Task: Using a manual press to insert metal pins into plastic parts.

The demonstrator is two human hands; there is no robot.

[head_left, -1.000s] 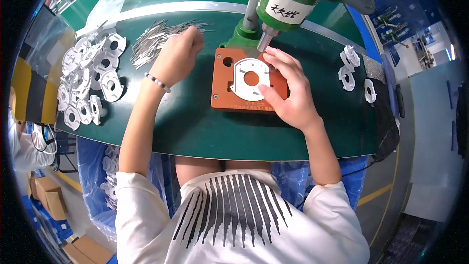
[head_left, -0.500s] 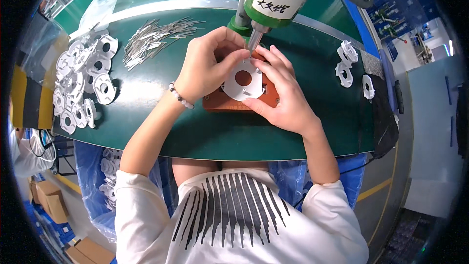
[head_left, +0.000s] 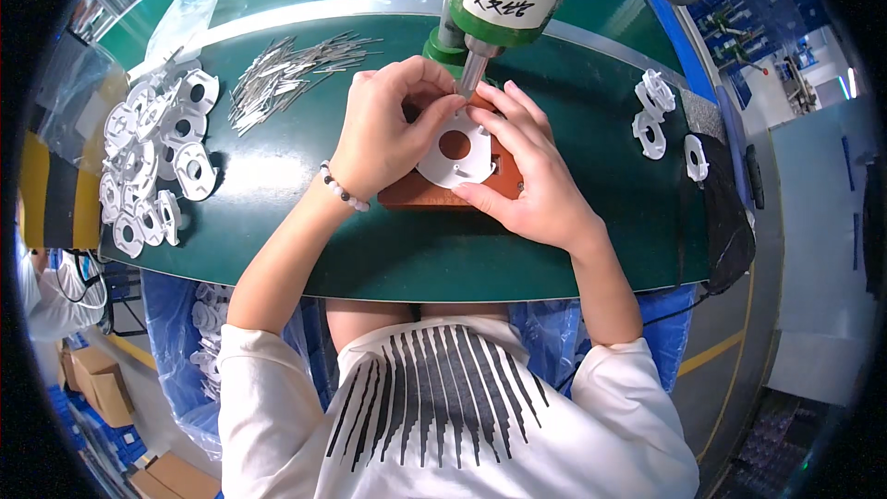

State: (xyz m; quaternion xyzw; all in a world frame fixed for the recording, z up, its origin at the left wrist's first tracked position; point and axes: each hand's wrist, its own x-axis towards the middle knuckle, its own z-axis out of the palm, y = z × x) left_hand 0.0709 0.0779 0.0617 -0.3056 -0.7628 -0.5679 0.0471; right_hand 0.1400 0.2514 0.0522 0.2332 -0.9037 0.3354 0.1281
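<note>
A white plastic disc-like part (head_left: 469,169) with a round hole in its middle rests on an orange-brown block (head_left: 420,194). My left hand (head_left: 383,129) is closed, thumb and forefinger pinched at the part's far edge; what lies between the fingertips is too small and covered to make out. My right hand (head_left: 545,185) grips the part from the right, thumb on its near edge and fingers along its far right side. Close above my left fingertips stands the metal tip (head_left: 473,69) of a green press (head_left: 453,48).
Loose thin metal pins (head_left: 291,74) lie in a heap at the back left. A pile of similar white parts (head_left: 139,162) covers the table's left end, beside a clear bag (head_left: 189,9). Several more white parts (head_left: 650,134) and a black bag (head_left: 730,222) are at the right.
The whole picture has shifted slightly left. Both hands keep nearly the same hold at the white part, and the press tip stays just above the left fingertips.
</note>
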